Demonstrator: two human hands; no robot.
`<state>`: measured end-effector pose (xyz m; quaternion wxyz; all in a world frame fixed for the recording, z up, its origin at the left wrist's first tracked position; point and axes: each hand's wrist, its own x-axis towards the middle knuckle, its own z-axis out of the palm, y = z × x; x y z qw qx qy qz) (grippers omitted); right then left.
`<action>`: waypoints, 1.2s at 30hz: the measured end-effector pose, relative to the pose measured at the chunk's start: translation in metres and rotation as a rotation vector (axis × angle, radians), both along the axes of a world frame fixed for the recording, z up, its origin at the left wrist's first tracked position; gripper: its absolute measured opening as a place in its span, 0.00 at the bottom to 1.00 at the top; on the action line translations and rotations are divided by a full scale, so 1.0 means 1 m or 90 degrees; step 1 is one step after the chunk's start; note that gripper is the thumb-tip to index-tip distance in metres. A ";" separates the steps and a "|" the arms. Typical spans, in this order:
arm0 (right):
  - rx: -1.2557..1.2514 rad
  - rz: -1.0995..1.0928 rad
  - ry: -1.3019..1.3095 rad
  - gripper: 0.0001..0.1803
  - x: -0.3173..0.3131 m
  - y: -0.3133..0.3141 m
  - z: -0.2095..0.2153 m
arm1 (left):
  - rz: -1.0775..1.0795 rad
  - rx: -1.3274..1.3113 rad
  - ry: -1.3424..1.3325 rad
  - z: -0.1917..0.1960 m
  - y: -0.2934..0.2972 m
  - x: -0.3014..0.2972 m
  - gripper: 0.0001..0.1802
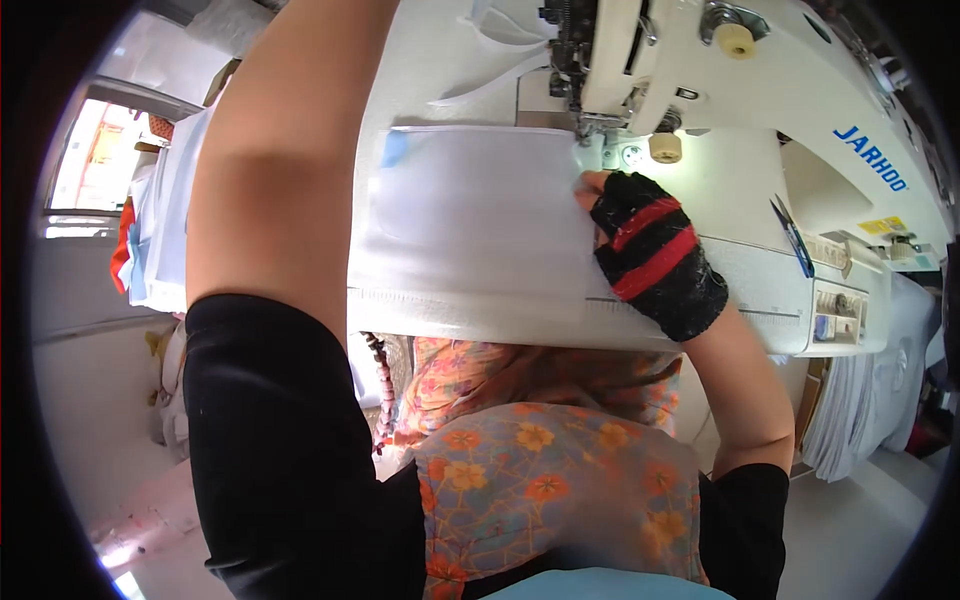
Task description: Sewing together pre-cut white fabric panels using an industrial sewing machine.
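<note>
A flat white cloth piece (470, 220) lies on the bed of a white sewing machine (780, 70), its right edge close to the needle area, with a pale blue patch (397, 150) at its far left corner. My right hand (655, 255), in a black fingerless glove with red stripes, rests at that right edge just in front of the needle. Its fingers are curled together on the cloth there. My left forearm (275, 190) stretches forward past the top of the view, so the left hand is out of sight.
Blue-handled thread snips (797, 240) lie right of the machine bed, beyond a small compartment tray (838, 318). White cloth strips (495, 82) lie at the back. Piled white cloth (860, 400) hangs at the right; more folded cloth (170, 235) is stacked at the left.
</note>
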<state>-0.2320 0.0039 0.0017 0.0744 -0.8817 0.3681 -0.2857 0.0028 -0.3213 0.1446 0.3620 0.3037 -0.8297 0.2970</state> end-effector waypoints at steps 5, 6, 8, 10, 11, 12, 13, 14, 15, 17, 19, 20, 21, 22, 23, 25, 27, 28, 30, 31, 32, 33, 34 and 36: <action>-0.010 -0.020 0.039 0.24 -0.013 -0.002 -0.007 | 0.122 0.222 0.031 -0.077 0.078 -0.023 0.12; -0.030 -0.017 0.044 0.24 -0.010 0.000 -0.006 | 0.066 0.198 0.073 -0.089 0.120 -0.014 0.07; -0.029 -0.027 0.057 0.24 -0.016 0.001 -0.006 | 0.102 0.323 -0.017 -0.107 0.196 -0.020 0.11; -0.034 -0.010 0.040 0.22 -0.006 -0.002 -0.007 | -0.111 0.328 -0.076 -0.134 0.252 -0.016 0.11; -0.031 -0.009 0.046 0.22 -0.006 -0.005 -0.009 | -0.112 0.330 -0.070 -0.138 0.272 -0.023 0.11; -0.036 -0.008 0.031 0.20 -0.005 -0.008 -0.011 | -0.119 0.316 -0.055 -0.142 0.289 -0.029 0.12; -0.040 -0.008 0.016 0.20 -0.004 -0.006 -0.012 | -0.126 0.302 -0.039 -0.144 0.300 -0.031 0.14; 0.004 -0.019 0.051 0.22 -0.008 0.000 -0.010 | -0.125 0.305 -0.033 -0.144 0.305 -0.029 0.14; 0.005 -0.016 0.056 0.22 -0.008 0.003 -0.012 | -0.125 0.330 -0.049 -0.143 0.308 -0.026 0.16; -0.052 -0.018 0.056 0.24 -0.008 0.008 -0.020 | -0.124 0.355 -0.059 -0.143 0.313 -0.022 0.18; -0.066 -0.025 0.048 0.22 -0.004 0.008 -0.021 | -0.144 0.357 -0.050 -0.145 0.315 -0.020 0.16; -0.081 -0.036 0.034 0.21 -0.003 0.007 -0.022 | -0.142 0.358 -0.046 -0.146 0.315 -0.020 0.16; -0.081 -0.032 0.036 0.21 -0.002 0.006 -0.022 | -0.142 0.346 -0.036 -0.146 0.313 -0.020 0.15; -0.089 -0.036 0.041 0.22 -0.003 0.004 -0.023 | -0.143 0.333 -0.028 -0.146 0.312 -0.021 0.14; -0.097 -0.040 0.046 0.22 -0.003 0.003 -0.023 | -0.140 0.333 -0.026 -0.146 0.310 -0.021 0.14; -0.099 -0.051 0.050 0.23 -0.001 0.002 -0.026 | -0.155 0.318 -0.027 -0.147 0.305 -0.020 0.12; -0.100 -0.064 0.054 0.23 0.000 0.002 -0.027 | -0.154 0.322 -0.027 -0.148 0.303 -0.019 0.12; -0.095 -0.064 0.058 0.24 0.000 0.003 -0.025 | -0.157 0.326 -0.026 -0.149 0.302 -0.018 0.13; -0.090 -0.066 0.061 0.24 0.000 0.001 -0.025 | -0.153 0.331 -0.027 -0.147 0.298 -0.018 0.13; -0.094 -0.064 0.056 0.24 0.000 0.000 -0.026 | -0.150 0.335 -0.027 -0.146 0.295 -0.018 0.14; -0.099 -0.062 0.052 0.24 -0.001 -0.001 -0.026 | -0.152 0.336 -0.028 -0.146 0.292 -0.019 0.14; -0.098 -0.063 0.052 0.24 -0.001 -0.002 -0.026 | -0.144 0.338 -0.026 -0.147 0.289 -0.018 0.15; -0.093 -0.066 0.059 0.24 0.001 -0.003 -0.025 | -0.137 0.339 -0.023 -0.148 0.285 -0.018 0.15; -0.087 -0.073 0.066 0.24 0.002 -0.005 -0.024 | -0.132 0.331 -0.023 -0.149 0.276 -0.020 0.15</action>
